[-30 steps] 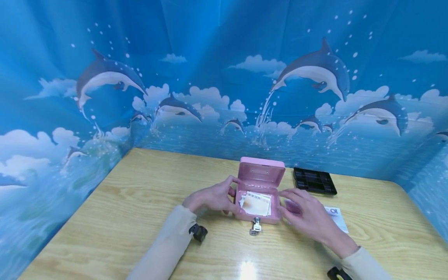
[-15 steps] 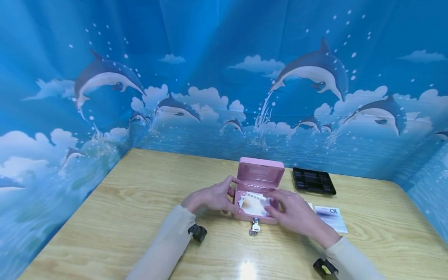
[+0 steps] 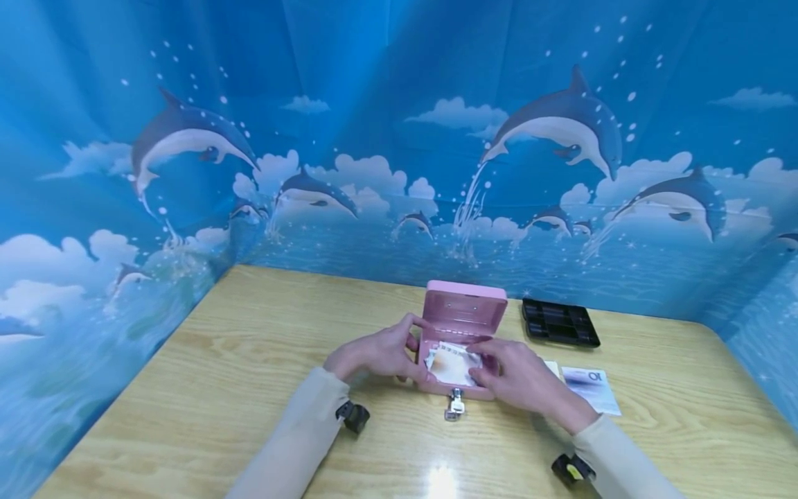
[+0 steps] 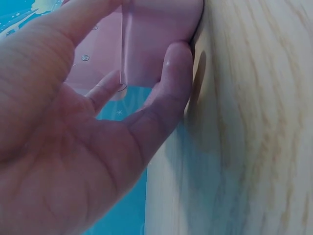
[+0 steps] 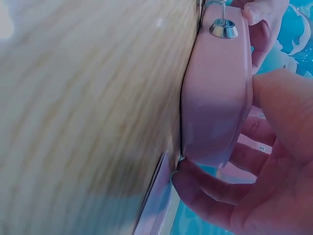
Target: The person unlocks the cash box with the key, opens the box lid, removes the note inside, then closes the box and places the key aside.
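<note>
Left of the pink box (image 3: 476, 393), your left hand (image 3: 382, 353) grips the side wall, fingers curled round it, thumb at the front corner. In the box lies a loose stack of notes (image 3: 451, 366), its long axis roughly side to side; a key (image 3: 458, 403) sits in the box's front lock. The stack lies just left of your right hand (image 3: 522, 375), the nearer one: those fingers bend over the box's right wall, thumb frontward, forefinger rearward. You can't tell whether they pinch paper, since they cover the stack's right end and neither wrist view shows it. Right of the box, a printed note (image 3: 591, 389) rests on the bench (image 3: 280, 333), with another slip (image 3: 552, 367) mostly hidden by your hand.
</note>
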A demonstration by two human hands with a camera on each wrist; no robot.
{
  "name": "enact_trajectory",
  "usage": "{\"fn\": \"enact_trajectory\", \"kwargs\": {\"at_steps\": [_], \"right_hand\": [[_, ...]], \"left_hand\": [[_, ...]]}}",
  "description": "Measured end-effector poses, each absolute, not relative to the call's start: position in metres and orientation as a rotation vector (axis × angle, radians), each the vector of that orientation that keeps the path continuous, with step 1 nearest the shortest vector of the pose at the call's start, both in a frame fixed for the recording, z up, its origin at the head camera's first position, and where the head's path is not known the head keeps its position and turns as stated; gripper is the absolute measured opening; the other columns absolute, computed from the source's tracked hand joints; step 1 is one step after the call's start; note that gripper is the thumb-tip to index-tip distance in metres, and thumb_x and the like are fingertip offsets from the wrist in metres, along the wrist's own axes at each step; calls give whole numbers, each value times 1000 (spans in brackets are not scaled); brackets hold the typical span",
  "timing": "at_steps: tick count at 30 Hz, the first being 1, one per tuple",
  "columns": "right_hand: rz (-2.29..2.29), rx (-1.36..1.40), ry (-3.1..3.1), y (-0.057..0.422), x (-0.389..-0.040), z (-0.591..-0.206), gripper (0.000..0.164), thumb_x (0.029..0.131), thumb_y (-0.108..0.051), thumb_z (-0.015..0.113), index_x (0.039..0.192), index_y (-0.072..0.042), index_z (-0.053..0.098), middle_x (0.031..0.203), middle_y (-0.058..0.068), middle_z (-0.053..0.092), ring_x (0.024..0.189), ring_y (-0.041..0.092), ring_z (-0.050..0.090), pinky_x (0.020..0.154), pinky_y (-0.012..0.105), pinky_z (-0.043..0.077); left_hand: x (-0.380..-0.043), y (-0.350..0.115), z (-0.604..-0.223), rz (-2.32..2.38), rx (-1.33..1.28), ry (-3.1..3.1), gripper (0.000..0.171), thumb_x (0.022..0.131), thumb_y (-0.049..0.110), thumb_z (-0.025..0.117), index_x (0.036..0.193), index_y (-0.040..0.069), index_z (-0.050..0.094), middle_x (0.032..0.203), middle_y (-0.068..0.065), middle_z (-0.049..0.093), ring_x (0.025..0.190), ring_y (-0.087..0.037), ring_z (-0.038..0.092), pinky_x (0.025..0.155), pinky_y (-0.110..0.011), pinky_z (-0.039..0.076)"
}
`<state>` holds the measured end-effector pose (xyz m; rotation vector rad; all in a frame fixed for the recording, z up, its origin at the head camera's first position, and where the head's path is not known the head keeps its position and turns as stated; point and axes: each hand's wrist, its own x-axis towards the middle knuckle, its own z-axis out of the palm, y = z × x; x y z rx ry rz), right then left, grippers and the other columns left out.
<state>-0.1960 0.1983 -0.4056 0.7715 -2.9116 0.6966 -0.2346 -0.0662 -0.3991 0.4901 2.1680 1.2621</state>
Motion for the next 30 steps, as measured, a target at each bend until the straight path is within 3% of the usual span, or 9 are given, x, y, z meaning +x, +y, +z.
{"fn": "enact_trajectory", "kwargs": {"at_steps": [10, 20, 30], "right_hand": [[764, 736, -2921, 196, -197, -404, 29, 86, -15, 80, 114, -9, 75, 85, -7, 66, 69, 0, 52, 59, 18, 47], [851, 643, -2949, 197, -195, -398, 45, 85, -12, 80, 128, -9, 70, 83, -5, 62, 70, 6, 51, 59, 20, 44], [864, 600, -2960, 197, -192, -397, 39, 86, -16, 80, 123, -6, 72, 83, -4, 60, 71, 8, 50, 58, 20, 42]], "left_hand": [[-235, -66, -400, 1278, 500, 2159, 85, 82, 17, 87, 147, 21, 33, 115, -12, 59, 82, -23, 66, 74, -35, 60], [-235, -67, -398, 1259, 490, 2157, 85, 81, 19, 87, 147, 25, 34, 116, -11, 59, 83, -23, 65, 74, -33, 58], [-234, -66, -399, 1236, 480, 2188, 86, 81, 22, 88, 148, 23, 33, 115, -9, 61, 83, -23, 65, 73, -33, 56]]}}
